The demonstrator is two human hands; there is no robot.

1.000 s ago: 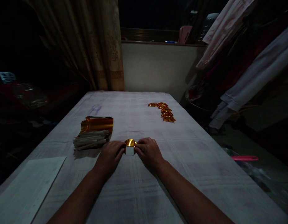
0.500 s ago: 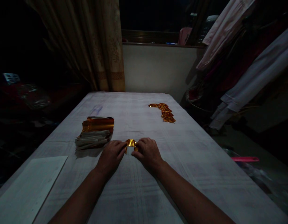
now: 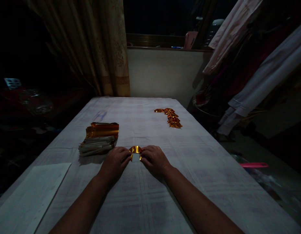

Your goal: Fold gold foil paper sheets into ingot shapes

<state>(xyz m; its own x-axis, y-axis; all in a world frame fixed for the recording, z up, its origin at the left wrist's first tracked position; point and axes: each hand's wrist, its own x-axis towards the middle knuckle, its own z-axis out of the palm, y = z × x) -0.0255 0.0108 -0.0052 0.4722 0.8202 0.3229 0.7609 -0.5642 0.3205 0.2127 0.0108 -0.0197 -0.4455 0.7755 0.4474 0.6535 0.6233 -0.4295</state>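
Between my two hands sits a small folded piece of gold foil paper (image 3: 135, 149), shiny on its far flap and pale in the middle. My left hand (image 3: 116, 161) pinches its left end between thumb and fingers. Its right end is pinched by my right hand (image 3: 154, 159). Just beyond my left hand lies a stack of paper sheets (image 3: 98, 145), with gold foil sheets (image 3: 104, 130) behind it. Farther off to the right, several folded gold foil pieces (image 3: 173, 118) lie in a bent row.
A checked cloth (image 3: 140, 198) covers the table. At the near left lies a flat white sheet (image 3: 31, 195). A curtain (image 3: 111, 58) hangs past the far left edge, and clothes (image 3: 259, 81) hang on the right. A pink handle (image 3: 254, 165) shows beside the table.
My right thumb has shifted slightly right, off the pale middle of the foil paper, so more of it shows. Both hands keep their pinch. The view has shifted a little.
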